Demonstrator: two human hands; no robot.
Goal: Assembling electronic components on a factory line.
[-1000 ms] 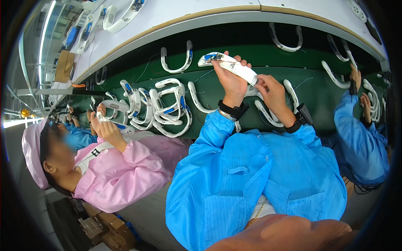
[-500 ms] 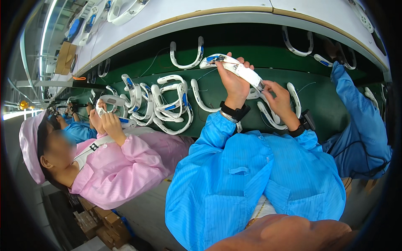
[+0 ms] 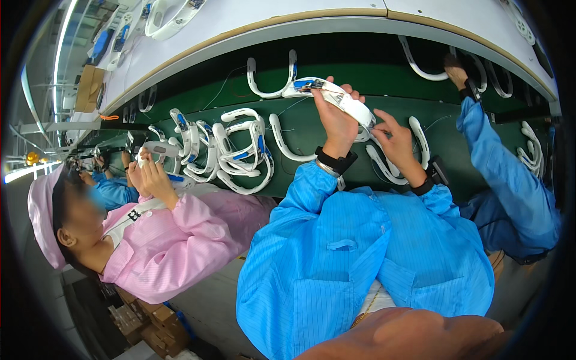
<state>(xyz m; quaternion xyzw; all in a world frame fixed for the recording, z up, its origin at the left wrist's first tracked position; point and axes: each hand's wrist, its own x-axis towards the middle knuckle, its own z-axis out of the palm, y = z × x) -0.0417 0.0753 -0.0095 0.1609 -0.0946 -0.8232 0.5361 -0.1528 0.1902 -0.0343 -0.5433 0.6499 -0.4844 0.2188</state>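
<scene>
My left hand [image 3: 337,120] is wrapped around a white curved plastic housing [image 3: 354,109], holding it raised over the green bench. The housing's far-left end is uncovered and shows a blue part and thin wires. Close by its lower right end is my right hand [image 3: 395,144], thumb and index finger apart, with nothing visible between them. Whether the thumb touches the wires at that end is too small to tell. Behind the housing, a white U-shaped housing [image 3: 252,81] rests on the bench. More white curved pieces [image 3: 419,135] lie beside and beneath my right hand.
Left of me, a co-worker in pink [image 3: 174,240] works on another white piece, near a pile of U-shaped housings [image 3: 240,153]. A co-worker's blue sleeve [image 3: 501,159] reaches across at right. Above the green bench [image 3: 354,153] runs a white shelf [image 3: 288,15].
My right hand's index finger has lifted off the housing's end and spread from the thumb. My left hand keeps its hold. The right-hand co-worker's arm has shifted left on the bench.
</scene>
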